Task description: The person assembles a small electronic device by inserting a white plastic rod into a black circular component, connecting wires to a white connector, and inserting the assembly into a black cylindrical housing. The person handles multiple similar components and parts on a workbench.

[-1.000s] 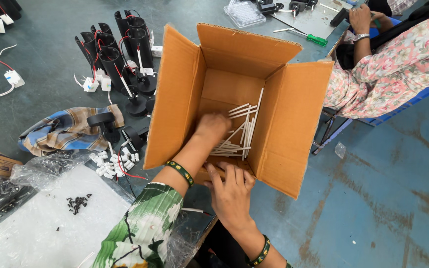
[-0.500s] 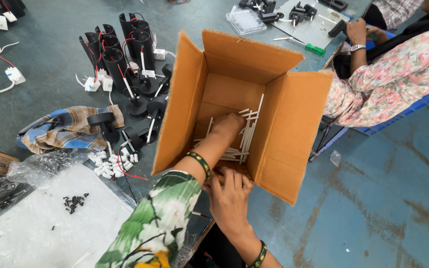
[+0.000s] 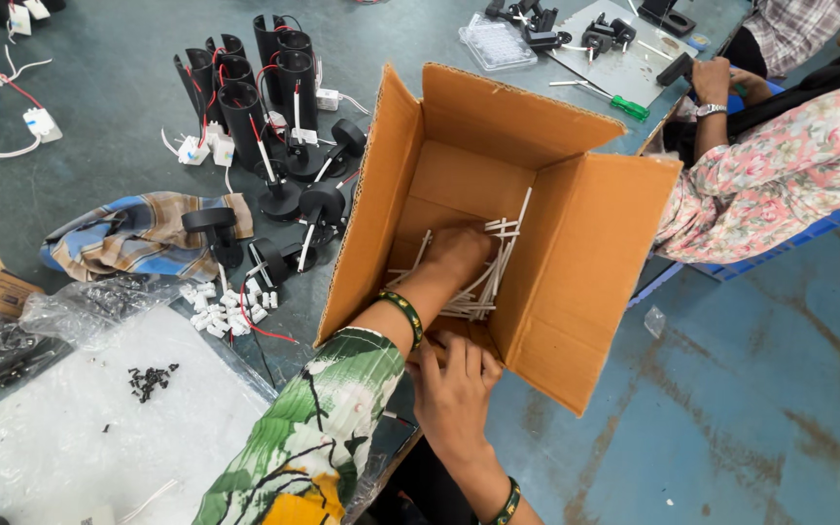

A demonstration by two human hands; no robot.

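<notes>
Left hand (image 3: 459,255) is deep inside the open brown cardboard box (image 3: 576,282), knuckles up, wrist bent down, green-and-black bangle (image 3: 402,315) riding the forearm. Its fingers curl down into the heap of thin white plastic rods (image 3: 483,277) and are buried there, so I cannot tell whether the grip has closed on any rod or lies loose on the pile. The rods sit at the bottom of the box, a few leaning up against the right-hand wall. Right hand (image 3: 454,389) is outside, fingers spread flat and pressed on the near lower edge of the box, bracing it; nothing is gripped, and its fingertips are partly hidden under the left forearm. The box is tipped, mouth facing the camera, flaps open wide, plain and unmarked on the faces in view.

Left of it, on the grey-green surface (image 3: 99,165), stands a cluster of black cylindrical lamp housings (image 3: 255,92) with red and white wires, some on round bases. Near them lie a crumpled blue-and-tan checked cloth (image 3: 128,233) and a scatter of small white connector blocks (image 3: 226,311). A clear plastic bag (image 3: 70,428) holds tiny black screws (image 3: 151,379), hard to make out. Top right, another person in a floral sleeve (image 3: 780,175) is cut off by the frame edge, with a green-handled screwdriver (image 3: 614,100) just beside.
</notes>
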